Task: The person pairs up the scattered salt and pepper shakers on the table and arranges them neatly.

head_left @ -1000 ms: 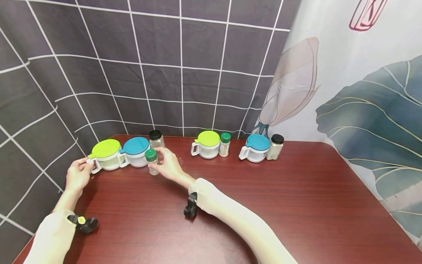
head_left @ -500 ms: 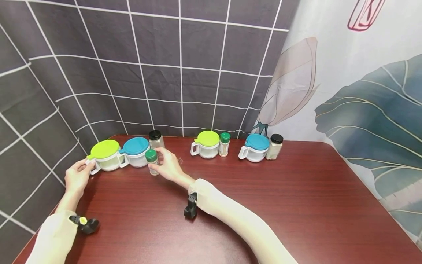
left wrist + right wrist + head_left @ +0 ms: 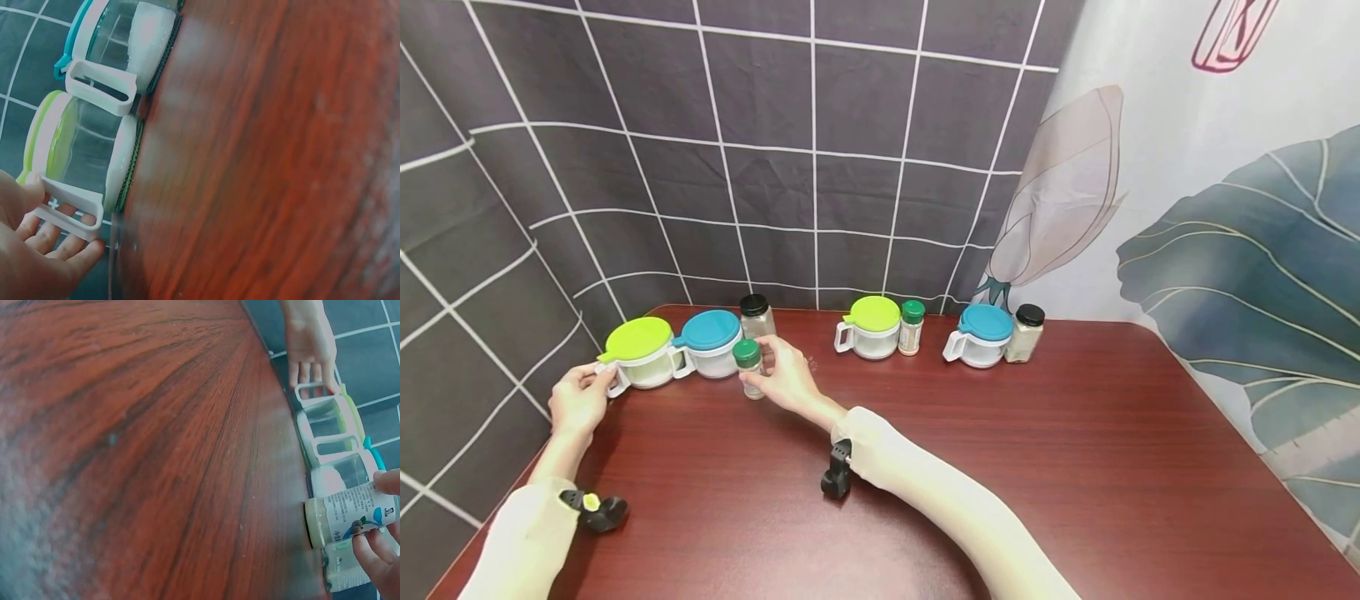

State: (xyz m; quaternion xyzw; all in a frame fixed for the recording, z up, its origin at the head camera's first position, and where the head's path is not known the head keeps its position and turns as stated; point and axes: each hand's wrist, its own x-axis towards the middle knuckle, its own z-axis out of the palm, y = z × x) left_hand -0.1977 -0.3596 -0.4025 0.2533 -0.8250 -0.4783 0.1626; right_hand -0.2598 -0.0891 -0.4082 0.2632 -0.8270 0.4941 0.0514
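At the left end of the row, a seasoning jar with a lime-green lid (image 3: pixel 638 340) and white handle stands on the table. My left hand (image 3: pixel 578 402) pinches that handle; in the left wrist view the thumb (image 3: pixel 30 192) lies at its top and the fingers behind it. Beside it is a second jar with a blue lid (image 3: pixel 711 330). My right hand (image 3: pixel 790 379) holds a green-capped shaker bottle (image 3: pixel 748 367) upright in front of the blue-lidded jar, fingers and thumb on either side of its printed label (image 3: pixel 353 511). A black-capped bottle (image 3: pixel 756 317) stands behind, partly hidden by the right hand.
Farther right along the back edge stand another lime-lidded jar (image 3: pixel 872 329), a green-capped shaker (image 3: pixel 912 327), another blue-lidded jar (image 3: pixel 981 335) and a black-capped bottle (image 3: pixel 1025 333). A grey tiled-pattern curtain (image 3: pixel 760 192) hangs behind and left of the wooden table (image 3: pixel 1075 467).
The lime-lidded jar at the left end has shifted slightly left with my left hand on its handle. My right hand and its shaker bottle stay nearly in place.
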